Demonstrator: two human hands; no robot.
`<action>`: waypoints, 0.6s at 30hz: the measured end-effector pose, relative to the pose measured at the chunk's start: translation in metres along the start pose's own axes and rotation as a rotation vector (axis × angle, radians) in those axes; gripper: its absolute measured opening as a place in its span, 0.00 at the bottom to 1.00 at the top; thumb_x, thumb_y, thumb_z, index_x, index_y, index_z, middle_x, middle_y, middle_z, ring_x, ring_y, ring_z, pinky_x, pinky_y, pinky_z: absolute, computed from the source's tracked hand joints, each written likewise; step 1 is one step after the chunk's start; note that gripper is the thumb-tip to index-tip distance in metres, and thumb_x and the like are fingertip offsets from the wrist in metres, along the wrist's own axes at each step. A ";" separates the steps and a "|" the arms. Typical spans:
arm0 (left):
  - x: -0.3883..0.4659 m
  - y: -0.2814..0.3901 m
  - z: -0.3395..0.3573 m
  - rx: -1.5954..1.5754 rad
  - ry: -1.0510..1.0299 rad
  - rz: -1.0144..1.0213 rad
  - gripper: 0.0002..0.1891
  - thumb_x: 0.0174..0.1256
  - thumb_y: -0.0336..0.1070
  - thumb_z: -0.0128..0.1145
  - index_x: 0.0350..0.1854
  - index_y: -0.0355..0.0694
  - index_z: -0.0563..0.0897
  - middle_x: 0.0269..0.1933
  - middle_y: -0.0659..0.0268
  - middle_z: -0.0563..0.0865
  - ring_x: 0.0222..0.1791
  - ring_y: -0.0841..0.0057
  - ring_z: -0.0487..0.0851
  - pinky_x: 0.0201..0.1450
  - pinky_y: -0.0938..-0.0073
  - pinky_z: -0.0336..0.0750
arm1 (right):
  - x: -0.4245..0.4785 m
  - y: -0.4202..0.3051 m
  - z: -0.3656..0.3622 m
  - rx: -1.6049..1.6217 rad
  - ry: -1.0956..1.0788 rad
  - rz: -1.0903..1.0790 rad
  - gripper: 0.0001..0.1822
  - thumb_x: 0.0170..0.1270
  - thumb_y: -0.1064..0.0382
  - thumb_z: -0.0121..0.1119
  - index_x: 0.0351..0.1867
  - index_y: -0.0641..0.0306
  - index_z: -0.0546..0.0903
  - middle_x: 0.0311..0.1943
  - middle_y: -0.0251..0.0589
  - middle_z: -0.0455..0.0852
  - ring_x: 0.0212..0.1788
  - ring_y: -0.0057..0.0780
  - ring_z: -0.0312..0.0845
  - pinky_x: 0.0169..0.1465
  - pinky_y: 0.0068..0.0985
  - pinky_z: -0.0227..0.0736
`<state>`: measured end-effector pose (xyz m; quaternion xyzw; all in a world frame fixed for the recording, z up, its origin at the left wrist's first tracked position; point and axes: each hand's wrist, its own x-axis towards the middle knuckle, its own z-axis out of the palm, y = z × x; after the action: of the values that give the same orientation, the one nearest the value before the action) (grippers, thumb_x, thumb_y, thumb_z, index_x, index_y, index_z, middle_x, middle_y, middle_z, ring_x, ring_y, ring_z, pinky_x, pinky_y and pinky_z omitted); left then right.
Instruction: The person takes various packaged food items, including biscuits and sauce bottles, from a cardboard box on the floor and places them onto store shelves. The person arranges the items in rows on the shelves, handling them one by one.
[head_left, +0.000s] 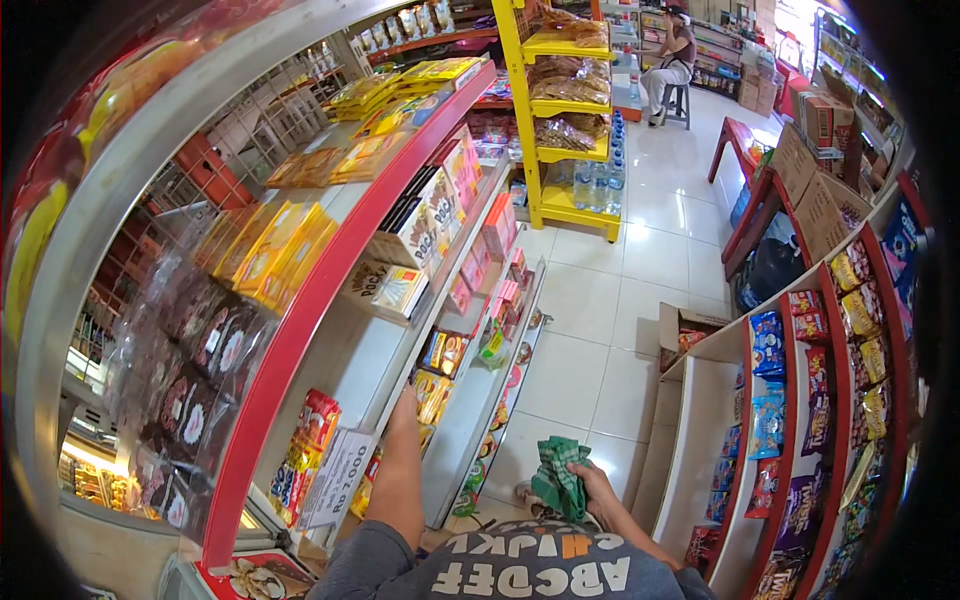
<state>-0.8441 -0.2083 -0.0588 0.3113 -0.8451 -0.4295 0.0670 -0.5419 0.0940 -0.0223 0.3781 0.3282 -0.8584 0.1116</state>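
Observation:
My right hand (594, 486) grips a bunched green checked cloth (561, 472) in front of my body. On the other side, my left forearm (401, 472) reaches into the lower part of a grey metal shelf rack (360, 360); the hand itself is hidden behind a shelf edge. Yellow biscuit packs (433, 395) and a dark biscuit pack (444, 352) lie on the tier beside that wrist. Above stand Pocky boxes (420, 232), and a red and yellow snack pack (311, 435) sits behind a printed price card (334, 480).
A white-tiled aisle (585, 300) runs ahead to a yellow rack (574, 202) with bread and water bottles. At right, shelves with red edges (799, 420) hold snack packs. An open carton (679, 337) stands on the floor. Farther off, a person (671, 64) sits on a stool.

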 end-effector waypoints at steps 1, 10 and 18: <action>0.006 0.006 0.003 0.038 0.005 -0.002 0.27 0.65 0.49 0.41 0.61 0.38 0.68 0.62 0.56 0.69 0.61 0.63 0.68 0.62 0.65 0.61 | 0.002 0.000 -0.005 0.001 0.014 -0.012 0.15 0.56 0.68 0.57 0.45 0.65 0.72 0.36 0.40 0.81 0.37 0.33 0.79 0.44 0.32 0.76; 0.028 0.046 0.046 0.296 -0.038 0.008 0.28 0.65 0.52 0.39 0.61 0.37 0.68 0.62 0.55 0.69 0.61 0.62 0.68 0.63 0.66 0.60 | 0.015 0.002 -0.059 0.138 0.169 -0.137 0.14 0.54 0.72 0.59 0.44 0.66 0.74 0.35 0.40 0.82 0.35 0.31 0.80 0.41 0.30 0.77; 0.027 0.048 0.047 0.394 -0.061 -0.017 0.30 0.65 0.54 0.37 0.61 0.37 0.68 0.63 0.55 0.68 0.62 0.62 0.68 0.64 0.67 0.59 | 0.023 0.004 -0.061 0.146 0.186 -0.166 0.15 0.54 0.71 0.59 0.43 0.66 0.74 0.35 0.40 0.81 0.36 0.31 0.79 0.42 0.28 0.75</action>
<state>-0.9058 -0.1713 -0.0553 0.3125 -0.9117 -0.2656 -0.0244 -0.5212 0.1321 -0.0712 0.4346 0.3038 -0.8476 -0.0184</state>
